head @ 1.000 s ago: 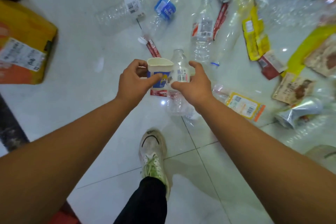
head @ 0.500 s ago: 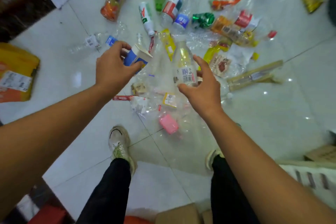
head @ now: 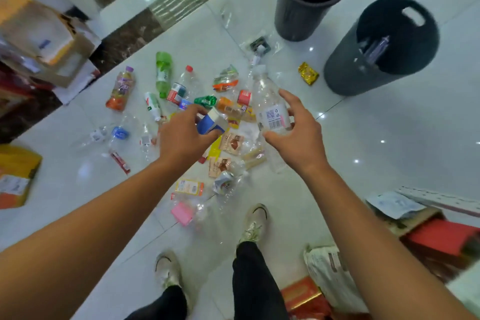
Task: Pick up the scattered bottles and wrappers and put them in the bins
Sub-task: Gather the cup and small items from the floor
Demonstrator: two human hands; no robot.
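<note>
Seen from head height looking down, two bare forearms are stretched out over a white tiled floor (head: 389,150). A small blue-and-white carton (head: 211,123) is held in the left hand (head: 181,135), whose fingers are curled round it from above. A clear plastic bottle (head: 270,109) with a white barcode label is gripped in the right hand (head: 298,138), thumb on one side and fingers wrapped round the other, its neck tilted away from the person. Both items are held in the air above a scatter of litter spread across the floor: a green bottle (head: 163,73), an orange-labelled bottle (head: 120,89), a red stick wrapper (head: 120,162), a pink packet (head: 182,213) and crumpled brown wrappers (head: 230,141). A gold wrapper (head: 308,73) is lying apart from the heap, near two bins at the upper right. The black bin (head: 298,15) is set further away; the grey bin (head: 350,70), with a handle slot in its rim, is placed nearer, and a second clear bottle (head: 374,49) can be seen inside it. Two pale shoes (head: 253,223) are planted below the heap. Cardboard boxes (head: 39,34) are stacked at the left edge
</note>
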